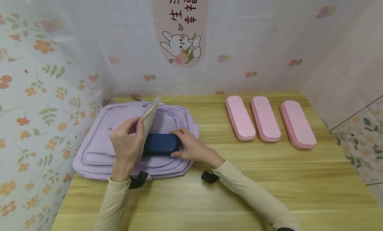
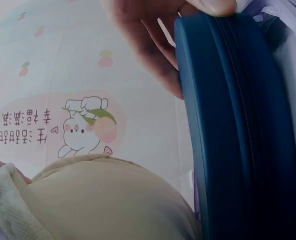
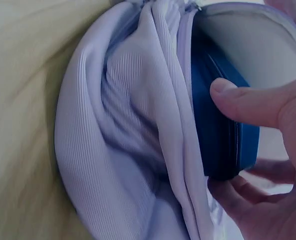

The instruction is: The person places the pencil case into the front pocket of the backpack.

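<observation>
Head view first: what has the left hand [image 1: 126, 141] got?

It pinches the edge of a raised flap [image 1: 150, 116] on the lavender backpack [image 1: 98, 138], and the flap's cream lining shows

And the right hand [image 1: 192, 146]?

Thumb on one face, fingers around the other, it grips one end of a dark blue case [image 1: 161, 144]; the right wrist view has that case partly inside the backpack's opening, under the flap

What else is on the table [image 1: 167, 207]?

Three pink cases [image 1: 265, 118] lie to the right of the backpack, the left two close together, the third slightly apart
</observation>
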Demonstrator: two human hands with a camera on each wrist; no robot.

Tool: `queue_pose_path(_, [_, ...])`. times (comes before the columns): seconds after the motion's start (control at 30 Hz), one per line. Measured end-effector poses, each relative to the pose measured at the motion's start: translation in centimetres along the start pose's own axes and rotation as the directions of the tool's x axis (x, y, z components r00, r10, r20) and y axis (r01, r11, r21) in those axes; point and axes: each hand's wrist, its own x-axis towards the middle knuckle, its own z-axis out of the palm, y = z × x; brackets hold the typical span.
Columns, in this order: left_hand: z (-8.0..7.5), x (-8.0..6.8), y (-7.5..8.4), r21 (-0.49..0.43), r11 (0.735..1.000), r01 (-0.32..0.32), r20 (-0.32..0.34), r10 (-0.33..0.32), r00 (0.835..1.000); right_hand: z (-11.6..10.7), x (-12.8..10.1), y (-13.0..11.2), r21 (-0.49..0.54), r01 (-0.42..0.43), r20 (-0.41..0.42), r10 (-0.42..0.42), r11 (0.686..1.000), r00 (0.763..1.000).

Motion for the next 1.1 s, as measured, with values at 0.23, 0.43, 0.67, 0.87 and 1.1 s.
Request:
queue_pose_path(0.23, [0.3, 0.1, 0.1, -0.006, 1.000, -0.003, -0.019, 0.003, 1.000, 1.2, 1.2, -1.0, 0.038, -0.135, -0.035, 0.137, 0.990, 0.990])
queue_pose_path(0.43, [0.5, 0.0, 0.2, -0.005, 1.000, 0.006, -0.013, -0.006, 1.000, 2.2, 2.0, -1.4, 0.019, -0.132, -0.039, 0.133, 0.991, 0.990])
queue_pose_path(0.67, [0.5, -0.2, 0.1, 0.009, 1.000, 0.026, -0.012, -0.026, 1.000, 2.6, 1.9, -1.5, 0.004, -0.119, -0.014, 0.119, 0.993, 0.993])
queue_pose_path(0.87, [0.4, -0.4, -0.1, 0.026, 0.999, 0.032, 0.000, -0.032, 0.999, 2.0, 1.6, -1.5, -0.009, -0.099, 0.013, 0.099, 0.995, 0.995])
queue_pose_path(1.1, [0.2, -0.7, -0.4, 0.034, 0.999, 0.038, 0.019, -0.039, 0.999, 0.9, 0.6, -1.1, -0.012, -0.047, -0.049, 0.046, 0.999, 0.998])
